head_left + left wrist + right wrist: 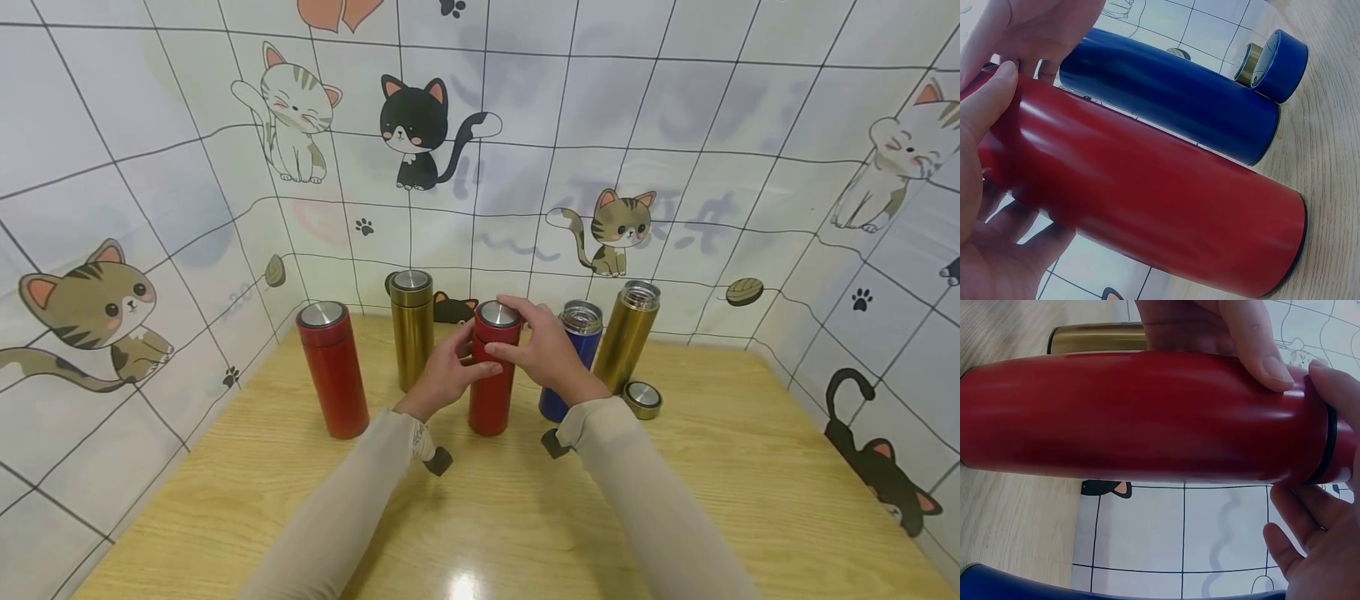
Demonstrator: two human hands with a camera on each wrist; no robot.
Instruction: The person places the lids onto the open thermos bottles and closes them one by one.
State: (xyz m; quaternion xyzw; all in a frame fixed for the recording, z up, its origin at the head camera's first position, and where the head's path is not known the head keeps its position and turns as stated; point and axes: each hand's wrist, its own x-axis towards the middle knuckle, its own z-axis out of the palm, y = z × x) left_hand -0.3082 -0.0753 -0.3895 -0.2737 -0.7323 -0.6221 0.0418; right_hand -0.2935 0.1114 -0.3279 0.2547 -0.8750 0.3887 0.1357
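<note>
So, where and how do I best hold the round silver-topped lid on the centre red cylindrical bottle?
I'd take the lid around its round side, above the black ring, from the right: the bottle is upright and the left grip holds its left side.

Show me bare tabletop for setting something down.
Bare tabletop lies right of the gold lid, and between the sleeves, in front of the held red bottle. Crowded: around the blue lid, blue bottle and open gold bottle.
</note>
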